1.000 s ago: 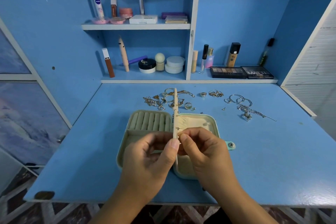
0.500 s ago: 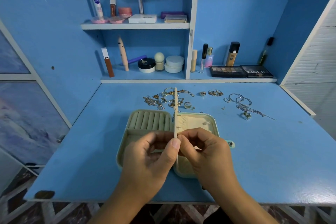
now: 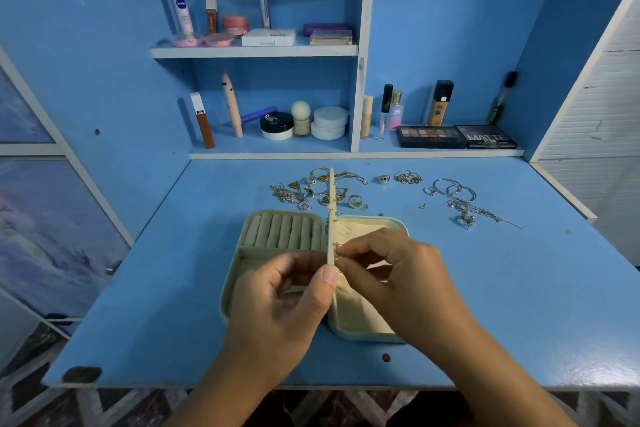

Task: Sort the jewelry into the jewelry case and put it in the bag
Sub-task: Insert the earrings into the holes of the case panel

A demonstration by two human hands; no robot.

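Left hand (image 3: 277,305) pinches the jewelry case's (image 3: 280,232) upright middle panel (image 3: 331,204); right hand's (image 3: 405,281) narrow grip, touching the panel's right face, pinches a tiny earring (image 3: 337,245) there.

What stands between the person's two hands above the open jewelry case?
In the head view, the thin upright middle panel stands between the left hand and right hand.

A single wide-angle view from the person's head looks forward and down, close above the near edge of the flat blue painted desk (image 3: 519,305). It is centred on the pale green jewelry case (image 3: 230,282). Beyond the case, the blue shelf unit with white trim (image 3: 256,51) faces the camera.
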